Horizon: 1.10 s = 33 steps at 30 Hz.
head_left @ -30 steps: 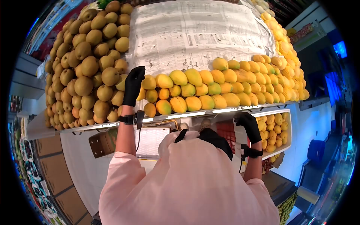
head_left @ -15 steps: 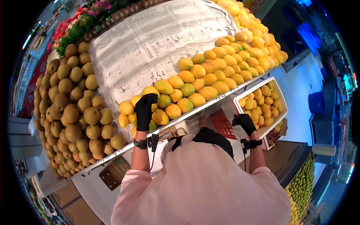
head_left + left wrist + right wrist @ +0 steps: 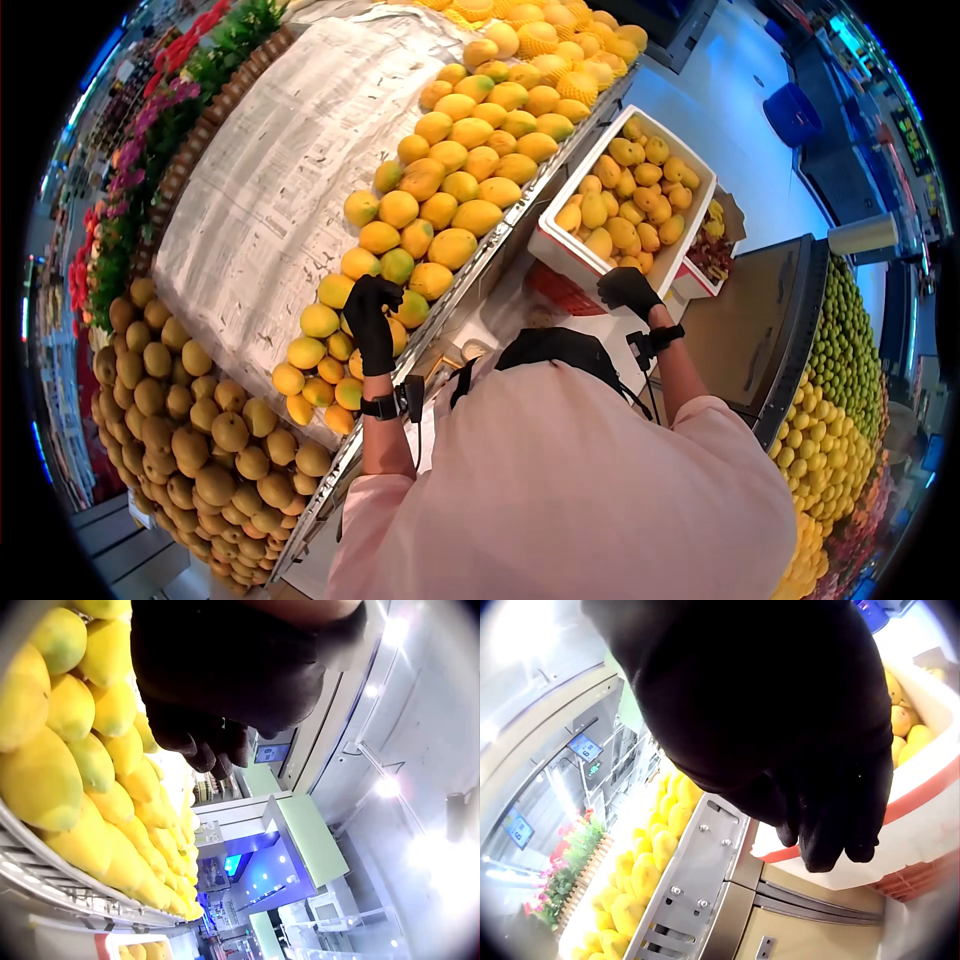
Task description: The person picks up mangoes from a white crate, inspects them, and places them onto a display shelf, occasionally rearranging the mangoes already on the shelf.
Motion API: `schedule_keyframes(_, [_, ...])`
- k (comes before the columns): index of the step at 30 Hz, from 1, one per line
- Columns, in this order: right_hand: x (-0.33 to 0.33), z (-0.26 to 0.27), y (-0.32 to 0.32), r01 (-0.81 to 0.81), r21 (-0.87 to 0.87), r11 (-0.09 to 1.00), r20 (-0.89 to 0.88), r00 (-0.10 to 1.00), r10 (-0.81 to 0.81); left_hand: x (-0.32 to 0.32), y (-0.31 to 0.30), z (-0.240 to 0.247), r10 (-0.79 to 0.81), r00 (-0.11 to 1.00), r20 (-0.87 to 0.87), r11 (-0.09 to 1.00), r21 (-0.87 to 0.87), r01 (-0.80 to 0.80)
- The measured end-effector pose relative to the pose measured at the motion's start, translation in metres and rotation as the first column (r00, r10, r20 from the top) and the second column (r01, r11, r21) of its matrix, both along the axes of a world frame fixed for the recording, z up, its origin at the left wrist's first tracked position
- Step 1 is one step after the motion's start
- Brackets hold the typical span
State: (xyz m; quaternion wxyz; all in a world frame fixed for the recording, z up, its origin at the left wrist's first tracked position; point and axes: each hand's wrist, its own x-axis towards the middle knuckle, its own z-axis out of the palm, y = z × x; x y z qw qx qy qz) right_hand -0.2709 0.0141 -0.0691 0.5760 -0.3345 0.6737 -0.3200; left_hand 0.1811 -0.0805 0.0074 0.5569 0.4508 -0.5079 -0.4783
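My left hand [image 3: 371, 322], in a black glove, hovers over the near rows of yellow mangoes [image 3: 436, 209] on the sloped stand. Its fingers hang loosely curled, and the left wrist view has no fruit in them. My right hand [image 3: 630, 291], gloved the same way, is at the near corner of a white foam box [image 3: 574, 249] that holds more mangoes [image 3: 632, 203]. In the right wrist view its fingers [image 3: 821, 838] hang down beside the box's red-edged rim, holding nothing that shows.
Brown round fruit [image 3: 191, 441] is heaped at the stand's left end. Newspaper [image 3: 262, 187] covers the slope behind the mangoes. A metal edge [image 3: 500, 240] runs along the front. Below the foam box is a red crate [image 3: 560, 291]; a dark-edged counter [image 3: 735, 315] stands right.
The head view has turned clockwise toward the foam box. My left hand has moved from the left end of the mango rows to over the mangoes. My right hand is now at the box's corner.
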Motion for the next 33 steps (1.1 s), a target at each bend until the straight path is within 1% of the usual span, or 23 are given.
schedule_keyframes(2, [-0.013, -0.005, 0.006, 0.072, 0.000, 0.997, -0.010, 0.997, -0.072, -0.016, -0.007, 0.002, -0.055, 0.998, -0.024, 0.998, -0.043, 0.054])
schedule_keyframes(5, [-0.037, -0.014, 0.010, 0.118, 0.096, 0.988, -0.097, 0.989, -0.109, -0.045, -0.010, 0.015, 0.029, 0.994, 0.109, 1.000, -0.003, -0.029])
schedule_keyframes(6, [-0.046, -0.021, 0.011, 0.080, 0.062, 0.995, -0.134, 0.988, -0.071, -0.051, -0.012, 0.016, 0.020, 0.987, 0.161, 1.000, 0.014, -0.023])
schedule_keyframes(9, [-0.076, -0.050, 0.017, -0.189, -0.083, 0.978, -0.345, 0.927, 0.150, -0.071, -0.016, 0.010, -0.004, 0.981, 0.196, 0.993, -0.118, 0.027])
schedule_keyframes(10, [-0.079, -0.039, 0.019, 0.143, 0.061, 0.988, 0.049, 0.988, -0.146, -0.073, -0.017, 0.008, -0.023, 0.968, 0.250, 0.996, -0.078, 0.044])
schedule_keyframes(11, [-0.086, -0.045, 0.020, -0.048, -0.129, 0.990, -0.259, 0.966, 0.013, -0.080, -0.020, 0.005, -0.010, 0.967, 0.254, 0.995, -0.094, 0.035])
schedule_keyframes(12, [-0.094, -0.054, 0.021, -0.284, -0.243, 0.928, -0.562, 0.820, 0.104, -0.087, -0.022, 0.000, 0.003, 0.966, 0.257, 0.994, -0.110, 0.026])
schedule_keyframes(13, [-0.103, -0.065, 0.022, -0.526, -0.261, 0.809, -0.810, 0.575, 0.112, -0.094, -0.022, -0.003, 0.018, 0.966, 0.260, 0.992, -0.124, 0.015])
schedule_keyframes(14, [-0.110, -0.076, 0.021, -0.374, -0.197, 0.906, -0.681, 0.717, 0.148, -0.103, -0.020, 0.003, 0.017, 0.965, 0.261, 0.994, -0.106, 0.011])
schedule_keyframes(17, [-0.124, -0.092, 0.019, -0.382, -0.246, 0.891, -0.763, 0.644, 0.066, -0.118, -0.022, 0.002, 0.001, 0.959, 0.285, 0.995, -0.098, 0.028])
schedule_keyframes(18, [-0.132, -0.104, 0.016, -0.399, -0.295, 0.868, -0.720, 0.690, 0.072, -0.120, -0.019, 0.003, -0.010, 0.930, 0.369, 0.994, -0.100, 0.051])
schedule_keyframes(19, [-0.146, -0.133, 0.015, -0.411, -0.345, 0.844, -0.673, 0.735, 0.082, -0.126, -0.015, 0.006, -0.015, 0.951, 0.308, 0.999, -0.042, 0.030])
schedule_keyframes(21, [-0.150, -0.138, 0.006, -0.170, -0.315, 0.934, -0.424, 0.905, 0.022, -0.139, -0.008, 0.008, -0.009, 0.983, 0.182, 0.997, 0.074, -0.005])
schedule_keyframes(22, [-0.141, -0.115, -0.004, 0.065, -0.162, 0.985, -0.219, 0.971, -0.100, -0.145, -0.005, 0.003, 0.016, 0.991, 0.135, 0.997, 0.070, -0.026])
schedule_keyframes(23, [-0.132, -0.101, -0.013, 0.262, 0.045, 0.964, -0.033, 0.965, -0.261, -0.144, -0.003, 0.000, 0.003, 0.985, 0.172, 0.994, 0.112, -0.022])
schedule_keyframes(24, [-0.129, -0.106, -0.021, 0.345, 0.054, 0.937, -0.079, 0.937, -0.340, -0.142, 0.001, -0.002, -0.012, 0.978, 0.207, 0.988, 0.153, -0.020])
schedule_keyframes(25, [-0.131, -0.109, -0.028, 0.283, 0.030, 0.959, -0.135, 0.951, -0.277, -0.143, 0.003, -0.002, -0.029, 0.970, 0.241, 0.980, 0.196, -0.020])
schedule_keyframes(26, [-0.134, -0.112, -0.036, 0.219, 0.010, 0.976, -0.192, 0.958, -0.213, -0.149, 0.005, -0.005, 0.013, 0.937, 0.350, 0.998, 0.057, -0.036])
schedule_keyframes(27, [-0.136, -0.116, -0.042, 0.153, -0.006, 0.988, -0.249, 0.957, -0.150, -0.150, 0.008, -0.005, 0.004, 0.948, 0.320, 0.993, 0.108, -0.041])
schedule_keyframes(29, [-0.137, -0.126, -0.054, 0.158, -0.032, 0.987, -0.367, 0.917, -0.159, -0.153, 0.013, -0.001, -0.008, 0.967, 0.254, 0.978, 0.206, -0.046])
schedule_keyframes(30, [-0.136, -0.132, -0.059, 0.159, -0.045, 0.986, -0.423, 0.891, -0.163, -0.155, 0.015, -0.002, 0.007, 0.977, 0.213, 0.978, 0.204, -0.051])
schedule_keyframes(32, [-0.129, -0.128, -0.068, 0.096, -0.108, 0.989, -0.613, 0.777, -0.142, -0.161, 0.021, -0.006, 0.038, 0.991, 0.129, 0.979, 0.195, -0.063])
schedule_keyframes(33, [-0.126, -0.125, -0.071, 0.079, -0.117, 0.990, -0.632, 0.763, -0.136, -0.161, 0.023, -0.008, 0.038, 0.989, 0.142, 0.978, 0.197, -0.066])
